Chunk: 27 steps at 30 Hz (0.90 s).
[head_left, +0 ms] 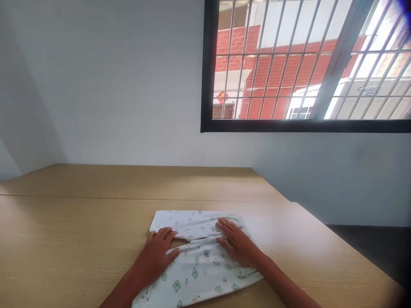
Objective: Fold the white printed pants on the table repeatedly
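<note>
A pair of white trousers (205, 273) with a print of small green and grey animal faces lies spread on the table in front of me. Its two legs fan out to the left, with a narrow gap of bare wood between them, and the joined end is to the right. My left hand (157, 254) rests over the left ends of both legs, fingers apart. Flat on the right part of the cloth lies my right hand (237, 244), its fingers stretched out and the thumb apart. Small creases run across the cloth near it.
The light wooden table (80, 239) reaches back to a pale wall (128, 85), with a seam across its far part. Its right edge slants away, with dark floor (369, 248) beyond. A barred window (272, 64) is set in the wall at upper right.
</note>
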Available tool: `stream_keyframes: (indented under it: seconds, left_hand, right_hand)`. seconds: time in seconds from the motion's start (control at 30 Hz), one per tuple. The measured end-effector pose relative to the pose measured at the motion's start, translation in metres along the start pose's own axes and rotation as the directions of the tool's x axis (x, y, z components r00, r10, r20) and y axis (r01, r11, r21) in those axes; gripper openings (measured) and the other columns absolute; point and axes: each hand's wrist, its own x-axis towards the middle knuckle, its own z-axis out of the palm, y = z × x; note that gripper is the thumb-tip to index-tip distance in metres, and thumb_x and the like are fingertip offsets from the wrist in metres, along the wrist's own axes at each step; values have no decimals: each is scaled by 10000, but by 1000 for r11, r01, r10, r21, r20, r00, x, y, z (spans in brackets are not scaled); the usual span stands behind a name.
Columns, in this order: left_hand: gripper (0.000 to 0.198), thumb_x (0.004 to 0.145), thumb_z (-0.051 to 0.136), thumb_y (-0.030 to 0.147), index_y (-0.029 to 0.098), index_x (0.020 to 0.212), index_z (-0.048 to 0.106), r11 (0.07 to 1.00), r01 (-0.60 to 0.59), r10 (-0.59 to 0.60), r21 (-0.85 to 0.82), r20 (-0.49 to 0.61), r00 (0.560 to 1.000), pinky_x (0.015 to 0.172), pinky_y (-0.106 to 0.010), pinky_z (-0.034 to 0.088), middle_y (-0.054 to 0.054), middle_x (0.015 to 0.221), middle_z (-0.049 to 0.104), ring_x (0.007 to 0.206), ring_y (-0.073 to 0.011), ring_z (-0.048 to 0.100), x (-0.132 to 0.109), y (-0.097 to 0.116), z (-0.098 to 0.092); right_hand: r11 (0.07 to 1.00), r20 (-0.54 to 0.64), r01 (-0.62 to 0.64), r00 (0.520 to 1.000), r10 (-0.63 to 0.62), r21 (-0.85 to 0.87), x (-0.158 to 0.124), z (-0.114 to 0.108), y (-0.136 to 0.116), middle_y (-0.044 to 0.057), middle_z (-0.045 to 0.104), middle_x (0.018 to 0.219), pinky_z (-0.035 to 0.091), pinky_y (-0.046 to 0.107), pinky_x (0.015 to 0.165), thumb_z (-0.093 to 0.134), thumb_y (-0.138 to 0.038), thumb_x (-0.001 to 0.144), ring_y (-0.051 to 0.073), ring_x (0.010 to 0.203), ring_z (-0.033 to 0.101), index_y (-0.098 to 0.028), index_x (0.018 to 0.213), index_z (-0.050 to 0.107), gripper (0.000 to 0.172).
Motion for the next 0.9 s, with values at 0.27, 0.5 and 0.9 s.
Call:
stream_keyframes:
  seconds: [0.27,0.5,0.9]
  left_hand:
    - [213,919,519,360,234,1060,617,990,-39,43,-136,26,999,993,-410,347,-47,1115,576,1046,-237,490,-25,-32,-26]
    - [182,852,514,232,194,1012,591,967,-6,40,-254,127,991,902,-326,399,-45,1051,579,989,-209,505,-30,-56,-33]
    - [345,967,488,504,171,893,439,649,-87,90,-756,-37,995,600,-194,337,14,790,388,701,-109,376,-40,-46,-72]
  right_hand:
    - [993,-99,47,994,-36,107,-34,-25,40,90,493,1387,393,442,1101,548,-442,924,279,1293,445,-220,1286,614,430]
    - [967,-166,171,976,-140,188,-48,-23,59,88,504,1346,394,417,1088,421,-433,1028,237,1296,397,-221,1263,578,354]
    - [793,-164,74,986,34,605,-70,-80,22,31,542,822,420,280,640,551,-525,953,167,720,479,-207,968,611,324]
